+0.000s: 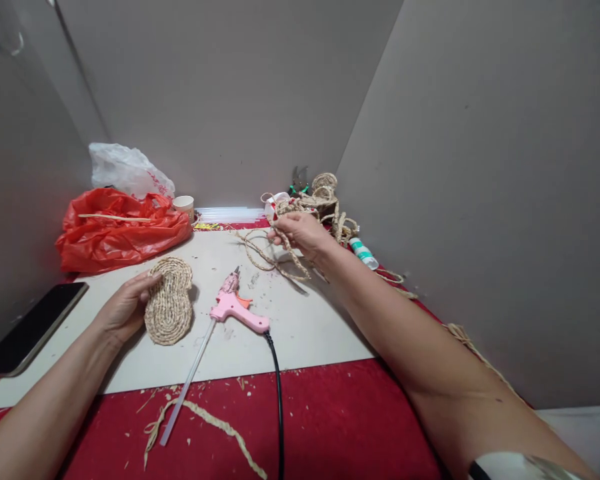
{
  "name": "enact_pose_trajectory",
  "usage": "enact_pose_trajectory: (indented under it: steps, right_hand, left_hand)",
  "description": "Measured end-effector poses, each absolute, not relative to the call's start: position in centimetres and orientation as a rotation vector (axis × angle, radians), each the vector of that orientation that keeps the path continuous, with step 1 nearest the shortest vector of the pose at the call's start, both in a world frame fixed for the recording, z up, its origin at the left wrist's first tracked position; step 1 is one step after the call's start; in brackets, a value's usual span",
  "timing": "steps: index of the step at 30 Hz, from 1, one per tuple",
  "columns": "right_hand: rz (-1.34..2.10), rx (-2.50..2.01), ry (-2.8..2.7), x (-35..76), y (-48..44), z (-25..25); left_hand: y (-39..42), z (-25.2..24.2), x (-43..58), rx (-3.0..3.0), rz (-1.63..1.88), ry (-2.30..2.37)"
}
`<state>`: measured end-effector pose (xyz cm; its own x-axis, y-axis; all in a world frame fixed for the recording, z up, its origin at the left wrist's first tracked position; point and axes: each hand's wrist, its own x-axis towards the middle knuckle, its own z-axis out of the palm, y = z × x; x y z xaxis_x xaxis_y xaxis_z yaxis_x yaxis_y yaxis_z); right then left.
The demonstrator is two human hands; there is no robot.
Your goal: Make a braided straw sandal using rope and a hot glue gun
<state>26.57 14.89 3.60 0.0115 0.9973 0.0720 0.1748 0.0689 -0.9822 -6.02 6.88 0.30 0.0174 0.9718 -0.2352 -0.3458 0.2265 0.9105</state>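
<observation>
With one pink glue gun [233, 305] as the clock's centre, one loose braid [215, 419] lay nearest, at 6 o'clock. At 9 came one phone [35, 327], then the left hand [130, 300], forearm slanting inward, pinching the edge of one coiled mat [170, 310] beside the gun. Between 1 and 2, the right hand [305, 233], arm outstretched, gripped a looped cord [291, 252]. Farther off were two bags, one red [120, 233] at 10 and one white [123, 167] behind it, its red print unreadable; one cup [183, 204] at 11; and one pair of pliers [299, 180] at 1.
</observation>
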Motion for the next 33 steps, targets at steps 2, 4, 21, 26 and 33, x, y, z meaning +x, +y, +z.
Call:
enact_pose_trajectory:
  steps: [2, 4, 21, 26, 33]
  right_hand:
    - [1.088, -1.156, -1.289, 26.9, 14.5, 4.8]
    - [1.124, -1.037, -1.230, 27.1, 14.0, 5.8]
    - [1.128, -0.637, -1.429, 23.7, 7.5, 13.7]
    - [1.090, -0.678, -1.571, 20.6, 6.3, 13.6]
    - [1.293, -0.601, -1.821, 18.0, 6.9, 11.7]
  left_hand:
    - [6.9, 0.2, -6.1, 0.791, 1.189, 1.064]
    - [6.9, 0.1, -6.1, 0.813, 1.183, 1.058]
    - [5.9, 0.1, -5.7, 0.858, 1.155, 1.000]
    - [5.7, -0.2, -5.9, 0.857, 1.142, 0.985]
    - [5.6, -0.1, -6.3, 1.013, 1.055, 0.815]
